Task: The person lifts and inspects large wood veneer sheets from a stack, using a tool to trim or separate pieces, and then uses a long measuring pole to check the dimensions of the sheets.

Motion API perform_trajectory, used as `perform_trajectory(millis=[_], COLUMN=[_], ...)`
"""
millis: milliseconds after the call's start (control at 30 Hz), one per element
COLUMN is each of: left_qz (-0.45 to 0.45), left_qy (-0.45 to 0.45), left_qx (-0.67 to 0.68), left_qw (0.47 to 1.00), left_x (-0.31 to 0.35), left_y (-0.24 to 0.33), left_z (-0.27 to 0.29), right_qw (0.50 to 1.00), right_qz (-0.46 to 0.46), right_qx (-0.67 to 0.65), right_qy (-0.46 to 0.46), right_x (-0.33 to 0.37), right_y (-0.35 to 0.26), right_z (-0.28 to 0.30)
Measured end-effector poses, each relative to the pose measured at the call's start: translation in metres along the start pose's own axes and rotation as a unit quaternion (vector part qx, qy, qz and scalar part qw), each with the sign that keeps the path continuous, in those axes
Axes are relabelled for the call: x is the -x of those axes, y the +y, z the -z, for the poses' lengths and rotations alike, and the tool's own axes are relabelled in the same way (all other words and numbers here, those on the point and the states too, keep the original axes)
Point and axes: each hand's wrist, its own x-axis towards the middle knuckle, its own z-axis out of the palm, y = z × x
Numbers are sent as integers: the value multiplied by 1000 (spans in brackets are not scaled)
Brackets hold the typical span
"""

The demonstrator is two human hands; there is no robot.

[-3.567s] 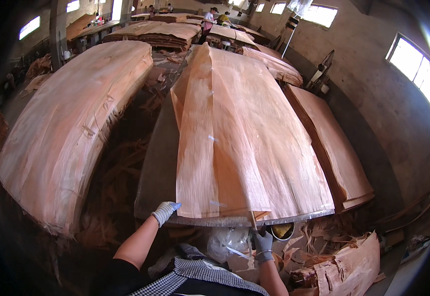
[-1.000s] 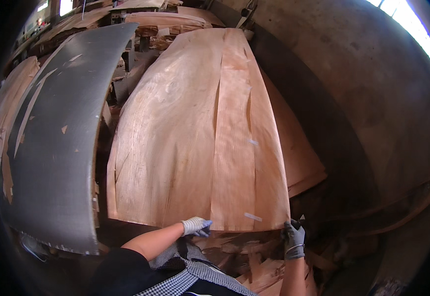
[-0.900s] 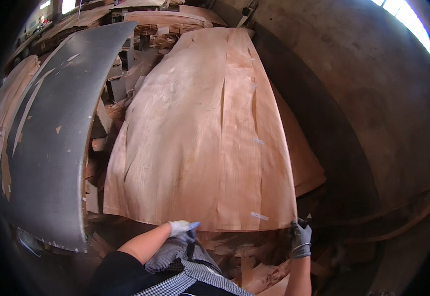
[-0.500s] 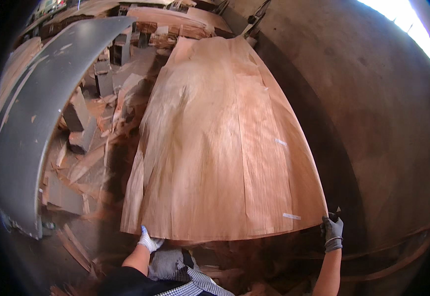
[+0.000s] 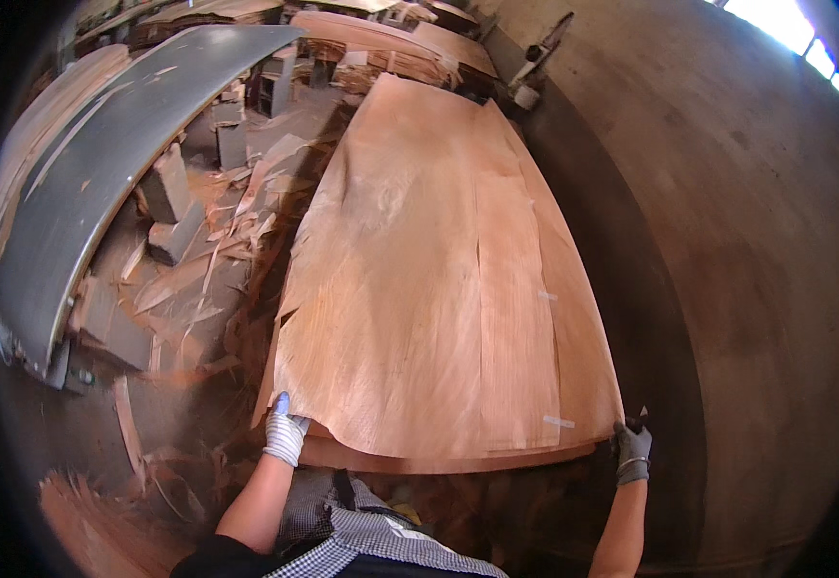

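A large reddish-tan wood veneer sheet [image 5: 400,289] lies stretched out before me on a stack of similar sheets [image 5: 458,465], whose near edge shows below it. Gloved in striped white and grey, my left hand [image 5: 286,431] is closed on the near left corner of the top sheet, thumb above and fingers hidden beneath. At the near right corner my right hand [image 5: 633,449], in a grey glove, grips the edge. A small dark pointed thing sticks up from that hand; its kind is unclear. Pale tape strips [image 5: 559,422] cross a seam on the sheet's right part.
To the left, a long dark-topped table [image 5: 102,173] has blocks [image 5: 164,183] beside it. Torn veneer scraps [image 5: 188,289] litter the floor there. A brown wall [image 5: 728,241] rises on the right. More veneer stacks [image 5: 371,43] stand at the far end.
The top sheet's near left corner has been raised and shifted inward with my left hand, baring the stack's near edge. My right hand stays at its corner. The view has shifted slightly.
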Motion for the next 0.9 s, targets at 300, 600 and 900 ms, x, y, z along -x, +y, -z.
perform_trajectory(millis=[300,600,900], left_qz=[-67,-78,-72], left_qy=[-164,-1,-75], left_qx=[81,92,19], left_qw=[981,993,994], left_x=[34,16,-17], left_y=[-83,-110,-108], left_z=[-31,2,89], right_qw=[999,998,994], right_qz=[-7,29,12], right_qx=[34,55,42], right_qy=[-20,7,96], right_x=[-151,-190,-98], right_y=[144,305,323], right_z=[88,43,23])
